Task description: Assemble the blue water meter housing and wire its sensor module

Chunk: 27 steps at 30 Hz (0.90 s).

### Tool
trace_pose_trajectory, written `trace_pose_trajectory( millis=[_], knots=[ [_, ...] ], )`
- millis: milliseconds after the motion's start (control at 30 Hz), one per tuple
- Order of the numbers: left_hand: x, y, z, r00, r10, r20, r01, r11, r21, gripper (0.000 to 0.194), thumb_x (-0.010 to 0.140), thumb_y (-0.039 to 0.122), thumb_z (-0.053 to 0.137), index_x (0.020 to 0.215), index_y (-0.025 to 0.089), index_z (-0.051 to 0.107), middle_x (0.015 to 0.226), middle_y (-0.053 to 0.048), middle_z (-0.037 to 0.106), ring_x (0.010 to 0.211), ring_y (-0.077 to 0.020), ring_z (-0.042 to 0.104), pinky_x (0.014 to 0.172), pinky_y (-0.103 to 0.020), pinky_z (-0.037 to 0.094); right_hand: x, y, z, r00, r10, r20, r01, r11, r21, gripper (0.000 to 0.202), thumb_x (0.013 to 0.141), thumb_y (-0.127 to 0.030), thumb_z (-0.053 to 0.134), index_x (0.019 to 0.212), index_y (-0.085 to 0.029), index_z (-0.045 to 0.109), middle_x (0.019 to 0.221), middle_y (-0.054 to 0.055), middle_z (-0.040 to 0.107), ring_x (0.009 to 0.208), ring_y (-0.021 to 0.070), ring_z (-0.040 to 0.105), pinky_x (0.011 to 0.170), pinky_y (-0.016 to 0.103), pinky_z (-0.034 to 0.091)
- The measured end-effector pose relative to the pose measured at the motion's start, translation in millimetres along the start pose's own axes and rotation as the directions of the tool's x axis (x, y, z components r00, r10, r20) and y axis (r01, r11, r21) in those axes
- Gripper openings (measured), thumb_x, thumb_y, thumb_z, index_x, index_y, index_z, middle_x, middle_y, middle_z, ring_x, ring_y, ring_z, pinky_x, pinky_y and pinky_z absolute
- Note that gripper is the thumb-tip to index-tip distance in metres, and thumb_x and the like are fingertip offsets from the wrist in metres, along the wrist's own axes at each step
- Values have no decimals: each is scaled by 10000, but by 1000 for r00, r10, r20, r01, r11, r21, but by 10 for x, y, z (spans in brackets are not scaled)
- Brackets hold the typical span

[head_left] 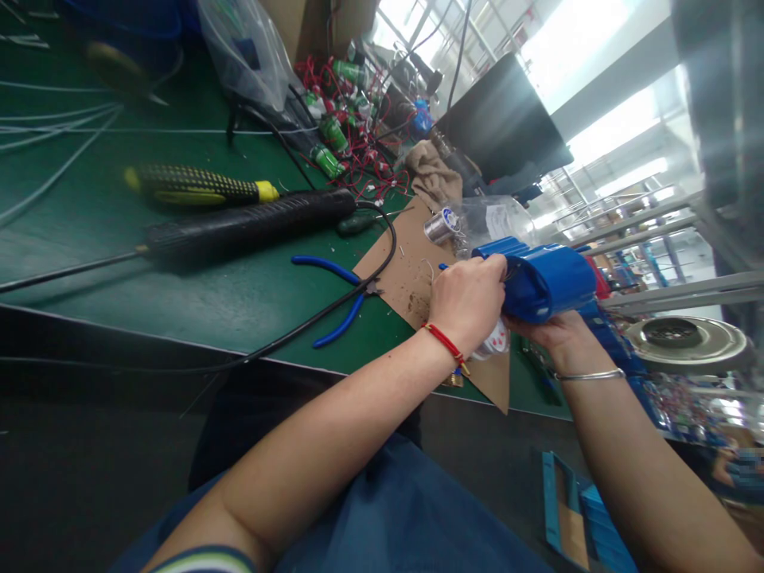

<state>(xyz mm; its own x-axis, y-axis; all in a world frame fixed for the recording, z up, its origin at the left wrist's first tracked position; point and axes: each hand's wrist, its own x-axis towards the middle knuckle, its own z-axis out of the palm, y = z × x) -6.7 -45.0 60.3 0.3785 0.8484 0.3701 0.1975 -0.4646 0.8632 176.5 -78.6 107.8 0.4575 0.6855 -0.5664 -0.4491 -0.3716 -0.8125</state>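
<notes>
The blue plastic housing (540, 278) is held above the worktop (179, 278) edge, gripped from below by the right hand (552, 334) and pinched closed-fingered at its end by the left hand (469, 302), and is best kept steady over the cardboard sheet (406, 270).

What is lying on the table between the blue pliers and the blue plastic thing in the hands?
In the head view, a brown cardboard sheet lies between the blue pliers and the blue plastic part, with the left hand over its edge.
</notes>
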Motion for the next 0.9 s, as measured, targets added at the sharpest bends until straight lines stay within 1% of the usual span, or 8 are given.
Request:
trace_pose_trajectory(
  millis=[100,167,333,433,567,633,767,900],
  knots=[
    [2,4,-16,1000,3,12,-3,1000,-9,133,890,173,549,870,205,676,835,-10,699,796,-200,661,616,-275,442,-6,-8,8,998,69,1,-69,998,5,442,1042,-401,316,985,-144,670,867,111,714,841,244,689,655,417,601],
    [6,2,-21,1000,11,18,-10,1000,-20,142,889,171,549,861,206,684,835,-10,700,807,-197,660,633,-272,452,-6,-11,10,997,81,4,-81,997,10,435,1047,-399,314,976,-153,665,854,95,712,839,228,693,665,405,606],
    [20,-18,6,1000,-16,-4,15,998,-63,130,877,179,562,859,205,688,839,-18,701,799,-204,659,651,-283,468,-10,-5,11,997,71,-10,-71,997,4,391,1037,-375,339,965,-172,665,857,75,713,830,213,690,669,386,611],
    [22,-30,24,1000,-26,-15,25,994,-106,125,869,178,567,863,200,690,849,-22,703,794,-209,658,666,-292,476,-33,0,23,998,61,-26,-61,998,-13,390,1040,-380,340,979,-157,654,886,86,710,827,217,693,668,391,612],
    [23,-38,29,1000,10,-3,-10,982,-187,149,868,153,570,897,215,703,890,-7,714,842,-188,652,735,-279,480,-64,8,53,998,49,-43,-50,998,-30,376,1069,-321,303,1056,-137,631,934,88,702,782,183,690,679,361,606],
    [28,-42,33,1000,14,-2,-14,973,-230,158,854,123,579,893,212,703,899,-6,712,854,-183,646,750,-274,473,-65,12,58,998,42,-50,-44,998,-40,338,1067,-322,339,1095,-136,620,957,78,693,798,177,686,704,356,599],
    [40,-68,78,1000,-14,-19,7,946,-324,130,822,81,612,823,203,655,813,17,683,787,-156,630,705,-248,454,-29,22,0,998,24,-61,-29,996,-80,311,1029,-398,446,1099,-154,625,1057,90,671,901,204,670,751,374,583],
    [45,-96,139,998,-52,-37,32,913,-407,169,798,106,689,808,211,557,695,64,616,678,-127,606,625,-216,431,20,35,-117,996,-1,-87,-12,989,-147,308,999,-429,483,1021,-167,643,996,89,690,876,213,672,768,404,577]
  ],
)
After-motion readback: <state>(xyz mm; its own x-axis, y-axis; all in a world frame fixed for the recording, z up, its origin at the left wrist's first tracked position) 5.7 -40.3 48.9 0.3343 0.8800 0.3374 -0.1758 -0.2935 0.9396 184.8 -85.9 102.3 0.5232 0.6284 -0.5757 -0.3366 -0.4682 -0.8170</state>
